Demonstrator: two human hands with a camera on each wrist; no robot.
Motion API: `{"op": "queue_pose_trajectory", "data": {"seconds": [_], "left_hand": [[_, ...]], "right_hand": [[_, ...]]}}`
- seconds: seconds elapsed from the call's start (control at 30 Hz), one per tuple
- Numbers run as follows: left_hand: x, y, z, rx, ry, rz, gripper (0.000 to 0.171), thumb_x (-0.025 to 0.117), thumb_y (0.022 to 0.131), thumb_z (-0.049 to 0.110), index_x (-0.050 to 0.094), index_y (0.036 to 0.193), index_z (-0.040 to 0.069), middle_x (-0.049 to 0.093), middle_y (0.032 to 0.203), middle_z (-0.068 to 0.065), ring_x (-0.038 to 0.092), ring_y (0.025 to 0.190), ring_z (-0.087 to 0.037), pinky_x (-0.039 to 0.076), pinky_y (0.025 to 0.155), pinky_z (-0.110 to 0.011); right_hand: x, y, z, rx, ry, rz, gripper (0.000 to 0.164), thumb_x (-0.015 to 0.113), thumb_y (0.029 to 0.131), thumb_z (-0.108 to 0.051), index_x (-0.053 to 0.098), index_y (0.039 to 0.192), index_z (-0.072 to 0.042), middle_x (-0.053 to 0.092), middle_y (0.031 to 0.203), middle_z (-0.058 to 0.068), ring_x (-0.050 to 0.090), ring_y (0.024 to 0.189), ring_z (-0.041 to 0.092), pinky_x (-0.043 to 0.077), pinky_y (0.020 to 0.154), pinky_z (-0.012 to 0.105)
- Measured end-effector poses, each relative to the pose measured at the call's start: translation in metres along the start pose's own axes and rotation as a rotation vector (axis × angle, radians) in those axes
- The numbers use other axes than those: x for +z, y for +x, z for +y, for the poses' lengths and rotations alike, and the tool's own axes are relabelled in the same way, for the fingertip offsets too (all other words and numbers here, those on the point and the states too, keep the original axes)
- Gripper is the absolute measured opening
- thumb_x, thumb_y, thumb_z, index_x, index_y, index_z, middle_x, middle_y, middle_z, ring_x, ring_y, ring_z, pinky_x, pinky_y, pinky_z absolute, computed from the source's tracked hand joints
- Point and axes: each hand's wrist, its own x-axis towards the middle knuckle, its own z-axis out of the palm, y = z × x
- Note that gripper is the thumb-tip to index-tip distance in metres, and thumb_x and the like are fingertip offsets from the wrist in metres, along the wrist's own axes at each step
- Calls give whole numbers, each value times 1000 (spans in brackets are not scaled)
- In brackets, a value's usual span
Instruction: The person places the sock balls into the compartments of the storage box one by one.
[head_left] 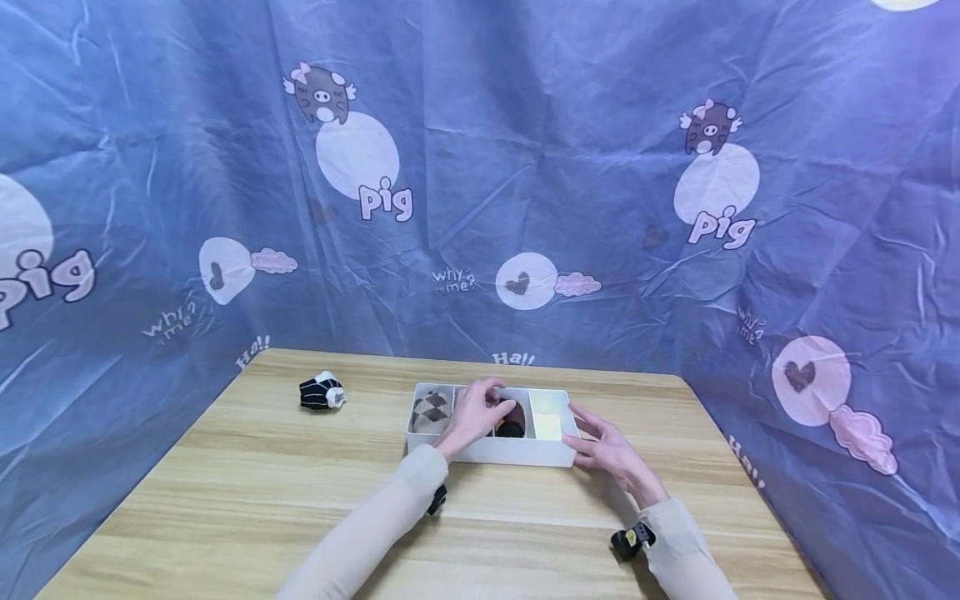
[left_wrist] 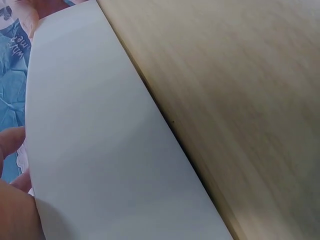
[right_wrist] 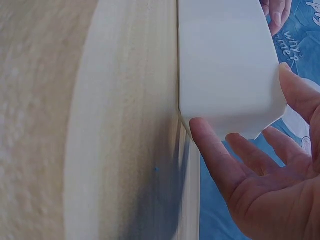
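A white divided box (head_left: 517,452) sits on the table. A grey-and-beige checked bundle, probably a rolled sock (head_left: 432,410), fills its left compartment. A dark brown and black bundle (head_left: 512,423) lies right of the middle. My left hand (head_left: 468,417) reaches over the middle compartments with bent fingers, thumb by the brown bundle; whether it pinches anything is hidden. With spread, fairly straight fingers, my right hand (right_wrist: 265,185) touches the right end of the box. Apart on the table's left side lies a black-and-white striped rolled sock (head_left: 322,392).
The box's right compartment shows a pale yellow patch (head_left: 548,427). Wood-grain tabletop (head_left: 225,500) surrounds the box. A blue printed curtain (head_left: 480,167) hangs behind the table and along both sides.
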Motion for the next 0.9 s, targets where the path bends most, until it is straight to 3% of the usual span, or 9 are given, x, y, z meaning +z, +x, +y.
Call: {"op": "queue_pose_trajectory", "data": {"seconds": [0.37,0.6,0.9], "left_hand": [[-11,-9,-1,62,-63,-10,38,71,89,21,65,124,7,70,103,-8,66,91,-19,53,84,-34],[-21,-15,-4,48,-116,-7,37,69,90,19,64,125,7,71,106,-8,67,94,-18,54,86,-32],[-44,-19,-19,31,-210,46,34,70,89,16,66,122,8,73,105,-10,69,97,-23,55,89,-40]], "right_hand": [[-1,0,-1,14,-1,12,79,69,92,-16,24,156,-11,22,157,30,56,118,23,56,86,33],[-1,1,-1,8,5,14,78,69,92,-16,24,156,-10,23,157,30,58,115,21,57,83,31],[0,1,-1,16,9,10,79,69,92,-15,24,156,-11,22,157,30,61,110,19,57,86,33]]}}
